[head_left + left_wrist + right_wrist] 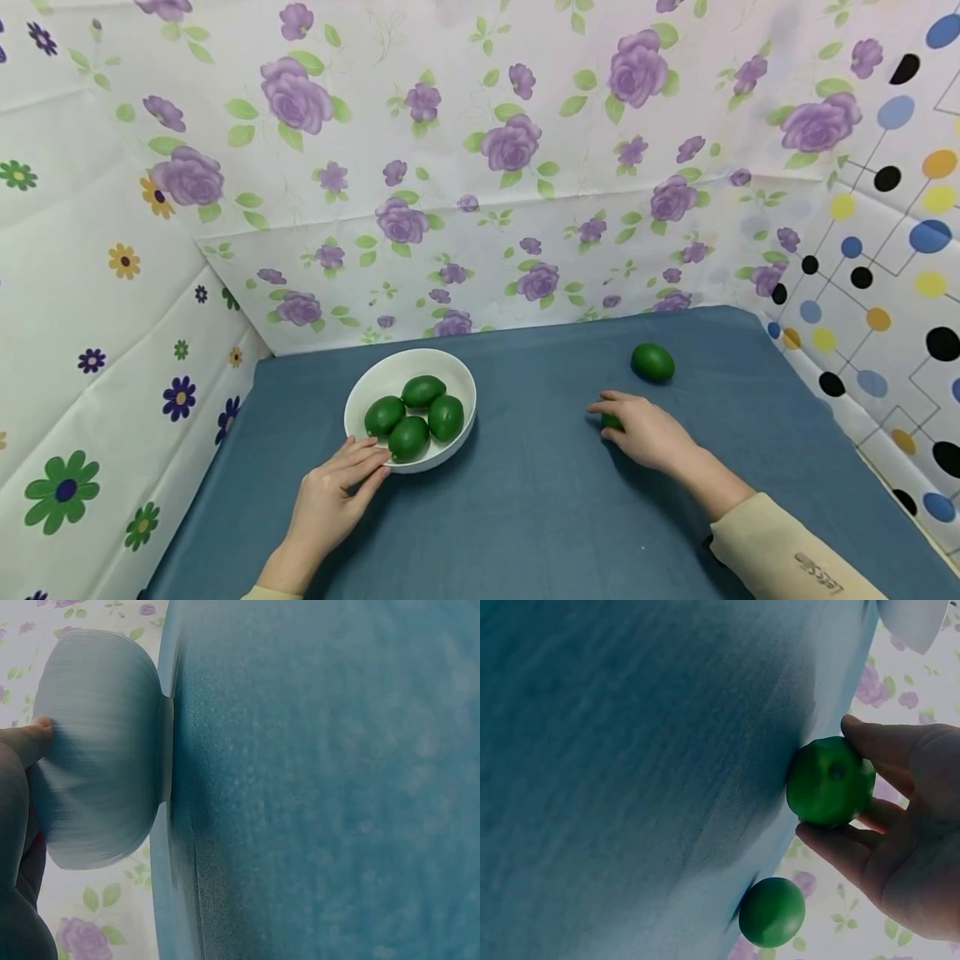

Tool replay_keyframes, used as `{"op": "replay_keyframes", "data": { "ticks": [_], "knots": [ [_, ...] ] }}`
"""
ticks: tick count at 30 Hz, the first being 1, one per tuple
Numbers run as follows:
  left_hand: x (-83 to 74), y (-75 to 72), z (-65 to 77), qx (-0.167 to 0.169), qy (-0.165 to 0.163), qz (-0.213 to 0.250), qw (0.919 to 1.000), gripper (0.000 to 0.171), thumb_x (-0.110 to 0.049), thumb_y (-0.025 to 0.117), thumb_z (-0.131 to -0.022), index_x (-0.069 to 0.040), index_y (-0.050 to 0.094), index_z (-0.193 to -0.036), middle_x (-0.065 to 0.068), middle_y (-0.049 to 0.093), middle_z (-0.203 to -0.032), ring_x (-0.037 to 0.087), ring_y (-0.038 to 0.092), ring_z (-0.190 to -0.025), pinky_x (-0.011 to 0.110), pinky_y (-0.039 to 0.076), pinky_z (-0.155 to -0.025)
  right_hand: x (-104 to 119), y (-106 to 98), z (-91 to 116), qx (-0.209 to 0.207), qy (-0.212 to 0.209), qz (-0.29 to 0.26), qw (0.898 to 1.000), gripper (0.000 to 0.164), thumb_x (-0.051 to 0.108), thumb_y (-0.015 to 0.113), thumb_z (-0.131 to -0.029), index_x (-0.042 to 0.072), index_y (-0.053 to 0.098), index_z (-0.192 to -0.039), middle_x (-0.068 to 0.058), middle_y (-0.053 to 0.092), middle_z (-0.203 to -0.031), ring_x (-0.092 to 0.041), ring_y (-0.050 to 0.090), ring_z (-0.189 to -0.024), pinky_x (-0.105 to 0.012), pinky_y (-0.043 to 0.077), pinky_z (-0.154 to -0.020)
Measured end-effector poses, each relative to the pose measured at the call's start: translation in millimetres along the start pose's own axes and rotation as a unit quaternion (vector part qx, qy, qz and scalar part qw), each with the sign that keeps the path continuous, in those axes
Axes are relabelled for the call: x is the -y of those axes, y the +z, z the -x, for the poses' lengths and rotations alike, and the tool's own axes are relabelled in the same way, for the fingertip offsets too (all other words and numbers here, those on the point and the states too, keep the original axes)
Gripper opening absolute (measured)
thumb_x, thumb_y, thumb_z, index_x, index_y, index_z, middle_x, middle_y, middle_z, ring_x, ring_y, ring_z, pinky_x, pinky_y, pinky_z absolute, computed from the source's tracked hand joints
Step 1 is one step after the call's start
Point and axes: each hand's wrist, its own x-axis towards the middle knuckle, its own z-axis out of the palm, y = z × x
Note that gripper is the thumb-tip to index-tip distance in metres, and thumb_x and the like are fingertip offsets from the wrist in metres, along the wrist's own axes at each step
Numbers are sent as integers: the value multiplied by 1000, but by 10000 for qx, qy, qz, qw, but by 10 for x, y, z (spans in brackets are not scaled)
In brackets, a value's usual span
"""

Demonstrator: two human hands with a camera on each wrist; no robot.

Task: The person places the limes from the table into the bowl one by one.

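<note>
A white bowl (358,392) holding several green limes (423,392) stands on the blue cloth. My left hand (330,496) pinches its near-left rim, fingers over the edge and thumb on the outer wall. In the left wrist view the thumb lies against the outside of the bowl (105,757). To the right, my right hand (648,433) grips a lime (829,782) resting on the cloth, thumb and fingers curled about its sides. From the head view that lime is mostly hidden under the hand. Another lime (652,362) lies just beyond the right hand, apart from it.
The blue cloth (517,508) covers the table. A curtain with purple flowers (510,142) rises along the back edge. Patterned sheets hang at the left (97,275) and right (892,275) sides.
</note>
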Motion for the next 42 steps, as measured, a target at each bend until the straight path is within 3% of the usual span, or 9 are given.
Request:
{"op": "replay_keyframes", "data": {
  "ticks": [17,42],
  "knots": [
    [-38,-37,-73,7,91,-1,10000,25,-16,83,-83,-14,80,-107,-3,74,-108,23,67,-111,34,41,-113,8,-50,-32,80,157,70,9998,44,18,77,-89,13,67,-131,-21,50,-145,-42,55,-124,-58,53,-92],
    [-28,-29,-22,51,-19,13,10000,25,-16,83,-83,-13,80,-107,-4,74,-109,22,67,-111,30,39,-114,16,-11,-49,224,268,105,9993,43,19,77,-90,13,67,-131,-22,48,-147,-43,53,-125,-61,51,-95]
  ]
}}
